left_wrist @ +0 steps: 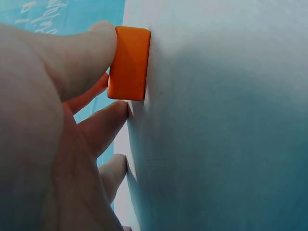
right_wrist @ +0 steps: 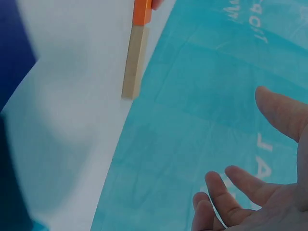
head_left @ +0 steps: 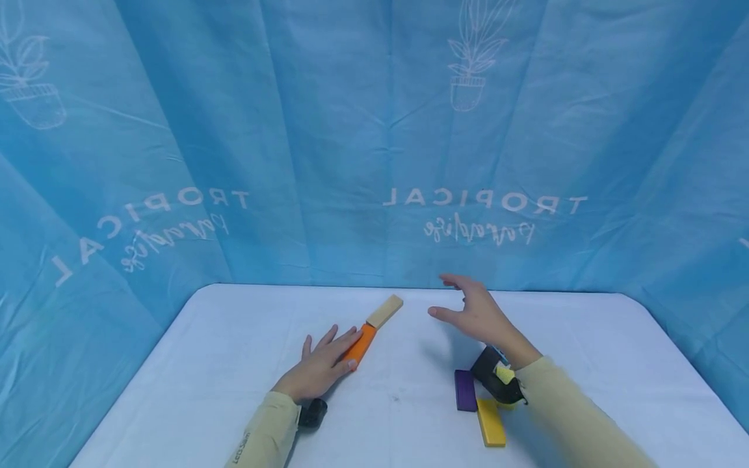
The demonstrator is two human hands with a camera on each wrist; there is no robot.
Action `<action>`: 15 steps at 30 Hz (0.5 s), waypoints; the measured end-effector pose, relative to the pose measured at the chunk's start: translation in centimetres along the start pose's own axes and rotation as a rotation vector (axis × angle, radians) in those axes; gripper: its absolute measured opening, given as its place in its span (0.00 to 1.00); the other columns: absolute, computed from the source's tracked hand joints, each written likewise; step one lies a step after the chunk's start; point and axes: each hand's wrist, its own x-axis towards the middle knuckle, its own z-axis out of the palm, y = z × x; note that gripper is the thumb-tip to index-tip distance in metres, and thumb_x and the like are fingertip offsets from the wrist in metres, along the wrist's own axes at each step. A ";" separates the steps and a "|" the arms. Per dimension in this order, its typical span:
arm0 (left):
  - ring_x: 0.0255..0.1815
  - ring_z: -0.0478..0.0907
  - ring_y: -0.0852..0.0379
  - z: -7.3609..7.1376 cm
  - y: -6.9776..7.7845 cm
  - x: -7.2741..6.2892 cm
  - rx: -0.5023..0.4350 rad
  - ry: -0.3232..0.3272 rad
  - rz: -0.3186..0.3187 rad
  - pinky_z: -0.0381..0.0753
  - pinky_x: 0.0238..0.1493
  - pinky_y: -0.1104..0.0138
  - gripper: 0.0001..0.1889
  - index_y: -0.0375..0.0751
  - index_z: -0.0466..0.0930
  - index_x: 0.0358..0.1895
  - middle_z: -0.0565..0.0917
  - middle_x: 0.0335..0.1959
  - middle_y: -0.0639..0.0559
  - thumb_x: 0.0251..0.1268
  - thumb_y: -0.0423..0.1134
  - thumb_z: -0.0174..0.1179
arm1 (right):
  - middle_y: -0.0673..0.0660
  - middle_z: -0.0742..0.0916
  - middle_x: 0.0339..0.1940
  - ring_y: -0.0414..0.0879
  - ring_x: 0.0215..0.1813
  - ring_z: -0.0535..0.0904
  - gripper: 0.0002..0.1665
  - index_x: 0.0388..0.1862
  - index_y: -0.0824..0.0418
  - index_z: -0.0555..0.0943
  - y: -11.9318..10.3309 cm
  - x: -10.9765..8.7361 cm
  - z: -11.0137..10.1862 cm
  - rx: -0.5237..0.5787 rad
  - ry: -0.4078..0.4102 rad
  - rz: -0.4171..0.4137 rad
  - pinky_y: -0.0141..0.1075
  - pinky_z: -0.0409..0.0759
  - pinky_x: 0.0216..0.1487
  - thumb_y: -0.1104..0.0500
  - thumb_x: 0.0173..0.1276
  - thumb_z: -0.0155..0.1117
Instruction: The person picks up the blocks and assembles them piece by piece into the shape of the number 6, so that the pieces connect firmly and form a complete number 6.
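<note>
My left hand (head_left: 318, 367) rests on an orange block (head_left: 361, 346) with its fingers spread and fairly straight. In the left wrist view, the thumb touches the upper edge of the orange block (left_wrist: 130, 62) and other fingertips meet the white tabletop beside it. A plain wooden block (head_left: 385, 312) lies end to end with the orange one, angled toward the back. To the right, my right hand (head_left: 476, 312) is raised above the table, thumb and fingers apart, holding nothing. The right wrist view shows that hand (right_wrist: 260, 187) away from the wooden block (right_wrist: 134, 62).
Below the right wrist lie a purple block (head_left: 465, 390) and a yellow block (head_left: 491, 422); another yellow piece is partly hidden by the black wrist camera (head_left: 496, 377). A blue printed curtain (head_left: 328, 143) hangs behind the white table (head_left: 234, 338).
</note>
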 end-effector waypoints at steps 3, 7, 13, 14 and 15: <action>0.82 0.43 0.39 0.0 -0.1 0.1 0.004 0.003 0.009 0.27 0.72 0.33 0.33 0.49 0.60 0.79 0.61 0.79 0.49 0.77 0.55 0.51 | 0.64 0.77 0.68 0.62 0.69 0.70 0.43 0.75 0.63 0.68 0.7 -1.1 -1.0 -0.026 0.015 0.003 0.59 0.73 0.63 0.47 0.67 0.71; 0.82 0.44 0.39 -0.1 -0.2 0.2 -0.001 0.002 0.033 0.28 0.72 0.33 0.34 0.49 0.56 0.80 0.60 0.79 0.47 0.78 0.56 0.50 | 0.65 0.77 0.67 0.63 0.68 0.70 0.42 0.74 0.64 0.68 1.8 -2.9 -2.2 -0.058 0.037 0.023 0.60 0.74 0.62 0.45 0.68 0.70; 0.81 0.46 0.38 -0.9 -0.5 0.4 0.018 0.009 0.067 0.35 0.73 0.33 0.31 0.49 0.56 0.81 0.59 0.80 0.45 0.80 0.51 0.49 | 0.65 0.77 0.66 0.61 0.64 0.72 0.42 0.72 0.64 0.69 3.2 -5.1 -3.4 -0.093 0.063 0.058 0.58 0.76 0.59 0.44 0.68 0.70; 0.81 0.46 0.38 -1.0 -0.5 0.5 0.023 0.008 0.069 0.35 0.73 0.33 0.32 0.49 0.55 0.81 0.59 0.80 0.45 0.80 0.51 0.49 | 0.65 0.77 0.66 0.61 0.64 0.72 0.42 0.72 0.64 0.70 3.3 -5.4 -3.5 -0.098 0.067 0.063 0.58 0.76 0.59 0.44 0.68 0.70; 0.81 0.46 0.39 -1.2 -0.4 0.6 0.031 0.007 0.073 0.36 0.73 0.33 0.32 0.50 0.55 0.81 0.58 0.80 0.45 0.80 0.52 0.48 | 0.65 0.77 0.66 0.61 0.64 0.73 0.42 0.72 0.64 0.70 3.4 -5.7 -3.7 -0.101 0.072 0.069 0.58 0.76 0.59 0.44 0.68 0.70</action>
